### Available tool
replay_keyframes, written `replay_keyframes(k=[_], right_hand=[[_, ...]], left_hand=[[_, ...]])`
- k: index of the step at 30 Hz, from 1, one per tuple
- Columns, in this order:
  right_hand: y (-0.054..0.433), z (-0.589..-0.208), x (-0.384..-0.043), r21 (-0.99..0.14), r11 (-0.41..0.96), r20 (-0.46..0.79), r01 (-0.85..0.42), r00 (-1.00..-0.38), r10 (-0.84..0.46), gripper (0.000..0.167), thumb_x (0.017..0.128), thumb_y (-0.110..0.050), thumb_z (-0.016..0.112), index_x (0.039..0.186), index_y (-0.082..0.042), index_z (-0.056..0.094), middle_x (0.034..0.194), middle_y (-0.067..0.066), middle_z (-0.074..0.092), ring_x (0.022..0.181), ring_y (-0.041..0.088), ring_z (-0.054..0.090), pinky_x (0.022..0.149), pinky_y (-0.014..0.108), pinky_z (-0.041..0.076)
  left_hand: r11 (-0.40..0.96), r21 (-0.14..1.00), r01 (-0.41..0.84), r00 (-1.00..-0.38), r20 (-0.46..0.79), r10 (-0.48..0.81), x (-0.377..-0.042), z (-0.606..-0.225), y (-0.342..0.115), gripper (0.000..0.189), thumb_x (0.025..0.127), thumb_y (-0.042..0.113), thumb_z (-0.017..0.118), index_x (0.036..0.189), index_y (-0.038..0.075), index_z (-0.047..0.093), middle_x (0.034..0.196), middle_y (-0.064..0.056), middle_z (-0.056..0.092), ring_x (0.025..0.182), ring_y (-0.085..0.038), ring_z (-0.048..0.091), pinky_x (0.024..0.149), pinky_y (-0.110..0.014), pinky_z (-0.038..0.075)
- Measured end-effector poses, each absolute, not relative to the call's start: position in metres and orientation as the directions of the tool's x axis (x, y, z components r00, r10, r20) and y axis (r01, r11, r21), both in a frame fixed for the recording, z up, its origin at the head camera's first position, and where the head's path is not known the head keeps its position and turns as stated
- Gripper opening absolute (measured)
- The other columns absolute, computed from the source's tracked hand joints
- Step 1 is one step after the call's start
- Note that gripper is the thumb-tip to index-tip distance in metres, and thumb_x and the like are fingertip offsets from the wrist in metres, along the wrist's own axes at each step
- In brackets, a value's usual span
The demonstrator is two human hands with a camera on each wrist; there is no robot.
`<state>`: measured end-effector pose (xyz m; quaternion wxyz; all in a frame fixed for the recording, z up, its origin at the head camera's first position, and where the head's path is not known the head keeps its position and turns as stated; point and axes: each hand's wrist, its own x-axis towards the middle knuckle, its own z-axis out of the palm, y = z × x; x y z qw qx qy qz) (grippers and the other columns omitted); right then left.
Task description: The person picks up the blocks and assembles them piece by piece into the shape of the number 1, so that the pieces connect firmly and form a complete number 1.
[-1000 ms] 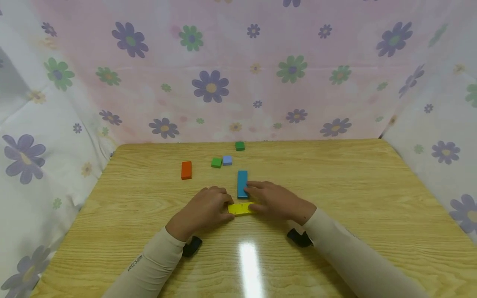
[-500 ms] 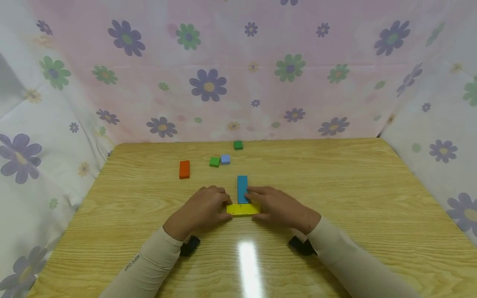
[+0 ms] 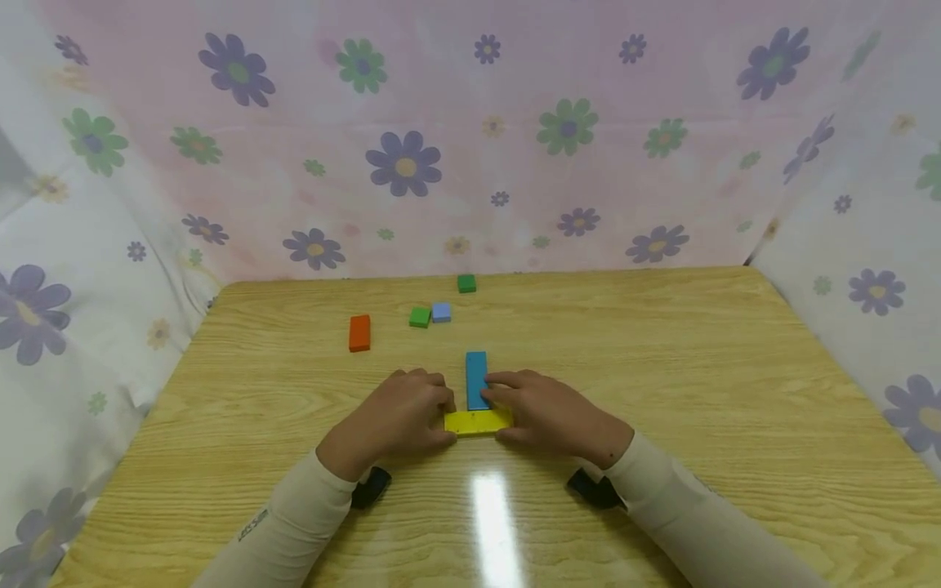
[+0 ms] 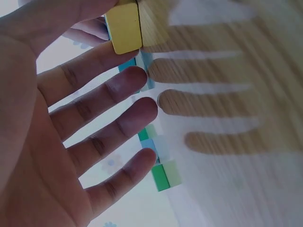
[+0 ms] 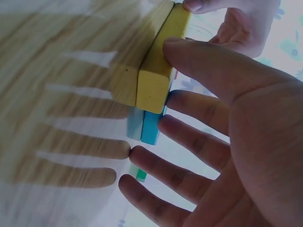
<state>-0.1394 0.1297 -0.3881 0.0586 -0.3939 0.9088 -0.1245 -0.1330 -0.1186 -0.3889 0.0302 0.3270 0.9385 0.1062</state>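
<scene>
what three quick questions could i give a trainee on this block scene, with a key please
1. Which block is touched by both the left hand and the right hand?
2. True or false: in the head view, the red block lies to the left of the blue block.
3. How many green blocks are on the table? a) one b) two c) four

Key: 1. The yellow block. 2. True. 3. b
</scene>
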Motion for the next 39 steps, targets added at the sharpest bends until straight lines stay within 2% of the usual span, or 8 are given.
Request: replay_keyframes(k=[7,16,31,39], right_hand=[[0.1286,-0.3855,-0.1384,-0.262,0.665,-0.018,-0.700,-0.685,-0.728,0.056,0.089,-0.034,0.075,0.138,-0.011,0.061,0.147,0.008,0.054,0.131,0.030,0.056,0.104,0.047,0.049],[0.1304,-0.3871,-0.1353,-0.259,0.661,-0.028,-0.704,-0.679,-0.734,0.057,0.089,-0.037,0.075,0.138,-0.012,0.061,0.148,0.008,0.054,0.131,0.030,0.056,0.104,0.048,0.050],[0.1280,-0.3879,-0.1363,-0.214,0.654,-0.021,-0.726,-0.666,-0.746,0.058,0.092,-0.037,0.072,0.141,-0.008,0.057,0.152,0.008,0.050,0.133,0.028,0.055,0.105,0.045,0.049],[0.1272,-0.3879,-0.1369,-0.241,0.652,-0.030,-0.719,-0.665,-0.746,0.057,0.093,-0.036,0.071,0.143,-0.014,0.055,0.151,0.008,0.050,0.132,0.030,0.056,0.104,0.047,0.049]], left_hand=[[0.774,0.157,0.614,-0.783,-0.002,0.622,-0.1303,-0.3854,-0.1170,0.030,0.079,0.045,0.080,0.099,0.022,0.077,0.098,0.008,0.070,0.092,-0.015,0.062,0.080,-0.037,0.047],[0.770,0.167,0.616,-0.779,-0.013,0.627,-0.1278,-0.3856,-0.1155,0.029,0.081,0.044,0.079,0.099,0.021,0.076,0.098,0.008,0.069,0.091,-0.015,0.062,0.081,-0.039,0.048],[0.776,0.124,0.618,-0.784,0.022,0.621,-0.1274,-0.3854,-0.1140,0.029,0.079,0.045,0.079,0.094,0.021,0.075,0.095,0.008,0.069,0.087,-0.014,0.062,0.074,-0.035,0.045],[0.779,0.118,0.615,-0.786,0.010,0.619,-0.1278,-0.3856,-0.1136,0.033,0.081,0.050,0.078,0.098,0.022,0.075,0.099,0.007,0.069,0.088,-0.015,0.062,0.076,-0.036,0.046]])
